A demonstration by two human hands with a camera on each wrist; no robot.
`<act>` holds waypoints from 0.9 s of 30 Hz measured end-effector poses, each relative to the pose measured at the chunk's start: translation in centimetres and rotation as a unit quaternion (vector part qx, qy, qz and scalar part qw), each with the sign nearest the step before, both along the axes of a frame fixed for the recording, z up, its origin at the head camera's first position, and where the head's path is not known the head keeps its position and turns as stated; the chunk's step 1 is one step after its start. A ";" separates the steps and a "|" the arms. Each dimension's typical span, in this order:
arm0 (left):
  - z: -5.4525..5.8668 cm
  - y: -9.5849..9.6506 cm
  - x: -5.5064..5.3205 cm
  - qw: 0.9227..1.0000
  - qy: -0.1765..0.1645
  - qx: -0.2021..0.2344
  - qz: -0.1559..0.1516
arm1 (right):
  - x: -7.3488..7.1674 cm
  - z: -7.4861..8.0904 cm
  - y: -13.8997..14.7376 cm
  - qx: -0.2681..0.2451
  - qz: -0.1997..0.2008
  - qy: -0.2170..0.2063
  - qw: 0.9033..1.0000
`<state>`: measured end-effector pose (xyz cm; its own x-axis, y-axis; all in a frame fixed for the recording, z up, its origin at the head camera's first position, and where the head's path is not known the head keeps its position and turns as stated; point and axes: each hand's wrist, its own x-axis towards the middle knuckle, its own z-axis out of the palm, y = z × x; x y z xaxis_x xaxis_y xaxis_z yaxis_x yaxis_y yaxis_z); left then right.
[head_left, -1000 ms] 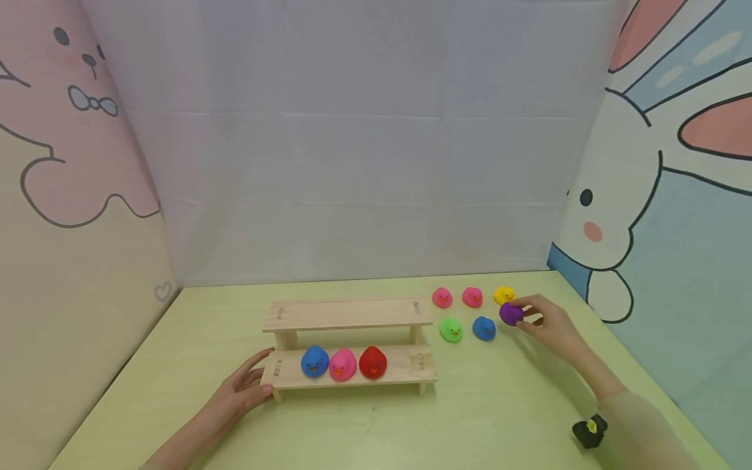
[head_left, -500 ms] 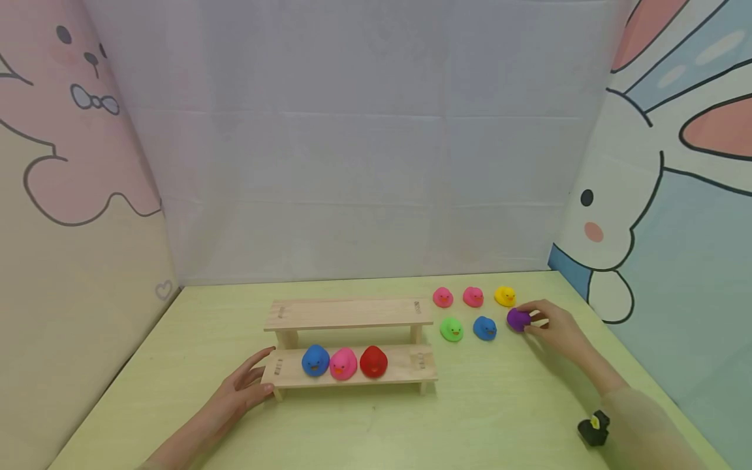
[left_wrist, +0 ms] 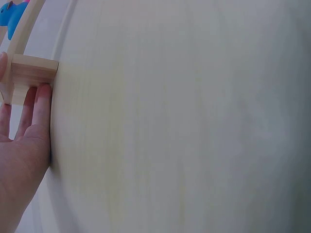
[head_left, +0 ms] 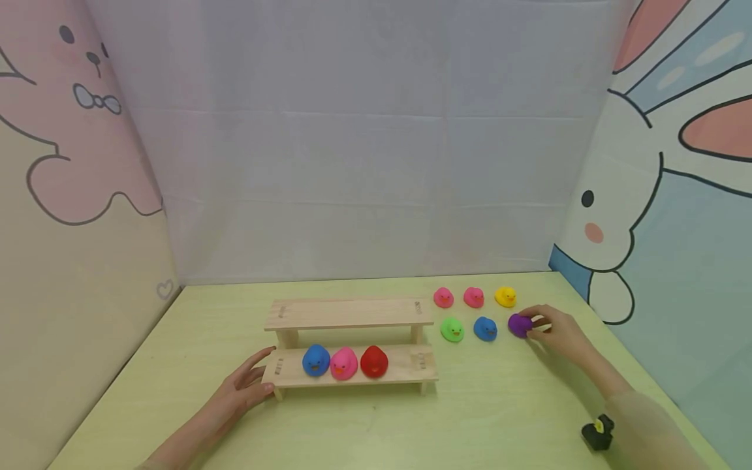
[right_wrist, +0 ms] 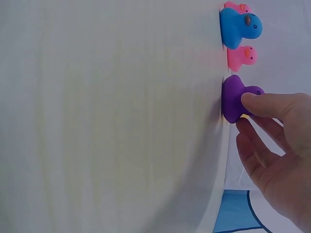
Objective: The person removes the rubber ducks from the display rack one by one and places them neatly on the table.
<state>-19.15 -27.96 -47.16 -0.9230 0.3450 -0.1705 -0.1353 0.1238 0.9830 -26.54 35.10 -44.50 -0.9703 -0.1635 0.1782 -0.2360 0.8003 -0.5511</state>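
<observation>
At the right, my right hand (head_left: 557,331) pinches a purple rubber duck (head_left: 519,326) between thumb and fingers. The duck's base meets the tabletop in the right wrist view (right_wrist: 233,99). My left hand (head_left: 237,391) grips the left end of a two-step wooden stand (head_left: 405,372), thumb at the front corner and a finger at the back corner. In the left wrist view its fingers (left_wrist: 43,104) reach the stand's leg (left_wrist: 34,70). On the lower step sit a blue duck (head_left: 316,360), a pink duck (head_left: 343,363) and a red duck (head_left: 374,361).
Right of the stand, two pink ducks (head_left: 443,297) and a yellow duck (head_left: 505,297) form a back row. A green duck (head_left: 452,329) and another blue duck (head_left: 485,329) sit before them. A black object with yellow (head_left: 598,433) lies by the right sleeve.
My right hand has moved the purple duck slightly right and down toward me, away from the yellow duck, into line with the green and blue ducks. The left hand stays at the stand.
</observation>
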 end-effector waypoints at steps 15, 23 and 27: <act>0.1 0.1 0.0 1.000 -0.003 0.004 0.003 | -0.1 0.0 0.8 -0.029 0.025 -0.045 0.998; 0.1 0.1 0.0 1.000 -0.005 0.004 0.010 | -0.1 0.3 0.8 -0.044 0.028 -0.063 0.997; 0.0 0.1 0.1 1.000 -0.005 0.005 0.009 | -0.1 0.3 0.9 -0.048 0.032 -0.061 0.996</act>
<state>-19.10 -27.87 -47.13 -0.9277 0.3294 -0.1757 -0.1465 0.1116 0.9829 -26.67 35.98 -44.21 -0.9740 -0.2133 0.0769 -0.2110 0.7284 -0.6518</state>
